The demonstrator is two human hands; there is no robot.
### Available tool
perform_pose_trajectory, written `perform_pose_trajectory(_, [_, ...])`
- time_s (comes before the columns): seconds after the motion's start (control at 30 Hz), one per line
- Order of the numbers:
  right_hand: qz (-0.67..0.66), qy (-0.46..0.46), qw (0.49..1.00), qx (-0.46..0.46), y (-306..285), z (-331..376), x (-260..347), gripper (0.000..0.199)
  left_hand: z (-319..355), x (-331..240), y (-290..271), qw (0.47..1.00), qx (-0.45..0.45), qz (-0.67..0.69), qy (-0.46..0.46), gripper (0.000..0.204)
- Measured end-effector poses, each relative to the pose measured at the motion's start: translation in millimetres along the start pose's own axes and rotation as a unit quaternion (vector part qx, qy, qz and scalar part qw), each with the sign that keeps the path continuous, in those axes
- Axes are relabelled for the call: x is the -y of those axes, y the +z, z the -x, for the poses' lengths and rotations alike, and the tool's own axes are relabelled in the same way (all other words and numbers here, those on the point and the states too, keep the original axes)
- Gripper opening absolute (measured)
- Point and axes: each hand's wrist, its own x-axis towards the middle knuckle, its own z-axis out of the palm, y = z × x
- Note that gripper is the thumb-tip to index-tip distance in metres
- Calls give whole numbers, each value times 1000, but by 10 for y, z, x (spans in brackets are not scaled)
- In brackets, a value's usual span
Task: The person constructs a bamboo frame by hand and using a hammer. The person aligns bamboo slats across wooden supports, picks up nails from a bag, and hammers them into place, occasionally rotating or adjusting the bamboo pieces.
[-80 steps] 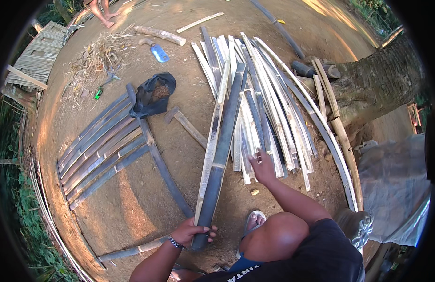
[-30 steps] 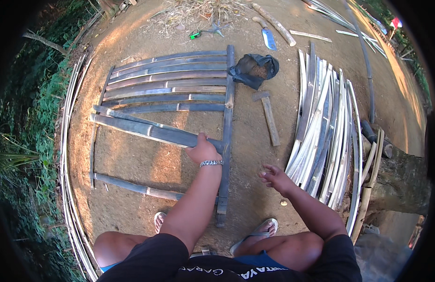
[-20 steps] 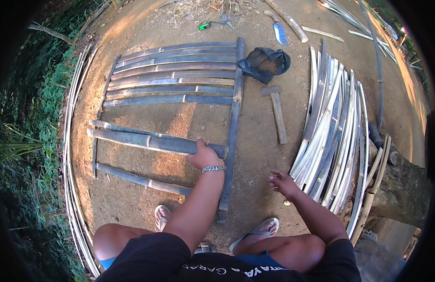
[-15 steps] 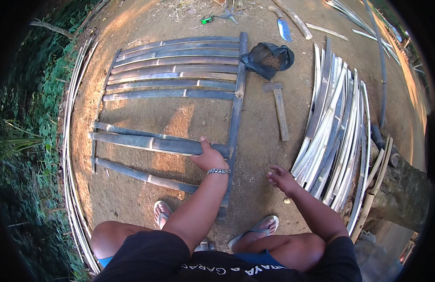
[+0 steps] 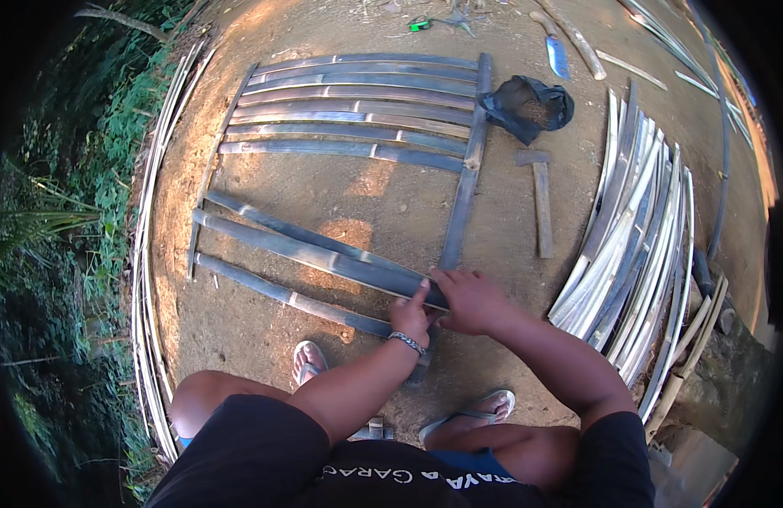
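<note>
A dark bamboo slat point(image 5: 298, 247) slants across the lower part of a ladder-like bamboo frame point(image 5: 461, 207) on the ground. My left hand point(image 5: 411, 320) grips the slat near its right end, thumb along the top and fingers under the edge. Right beside it, my right hand point(image 5: 472, 303) closes over the slat's tip, where it meets the frame's right upright; that joint is hidden by my hands. Another slat point(image 5: 294, 233) lies partly behind the held one. Nearer to me is a lower slat point(image 5: 298, 300), and several slats point(image 5: 349, 110) span the far end.
A hammer point(image 5: 542, 207) lies right of the frame, below a black plastic bag point(image 5: 527, 131) holding small brown bits. Farther off are a broad-bladed knife point(image 5: 558, 59) and a green tape measure point(image 5: 419, 26). Split bamboo strips point(image 5: 633, 245) are piled at right; long strips point(image 5: 146, 245) line the left.
My right hand has come left from beside the strip pile onto the slat's end. The held slat's right end has swung toward me, with my left hand still on it. The view has shifted.
</note>
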Motion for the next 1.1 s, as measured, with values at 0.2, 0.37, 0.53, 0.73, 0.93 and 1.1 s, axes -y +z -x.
perform_pose_trajectory(0.2, [-61,36,995,73,260,-222,-68,96,63,280,-222,993,68,-43,-82,30])
perform_pose_trajectory(0.37, [-298,64,950,67,655,-316,-606,69,46,172,-305,981,99,-59,-156,34])
perform_pose_trajectory(0.53, [-307,126,935,130,613,-441,-612,42,61,140,-369,978,107,-83,-162,37])
perform_pose_trajectory(0.73, [-256,154,947,119,367,-437,-503,39,82,150,-561,974,118,-88,-174,34])
perform_pose_trajectory(0.93, [-170,144,975,13,307,-270,-264,46,45,52,-597,983,86,-62,-151,36])
perform_pose_trajectory(1.1, [-174,144,974,10,536,-251,-328,48,-86,-21,-597,985,74,-76,-136,38])
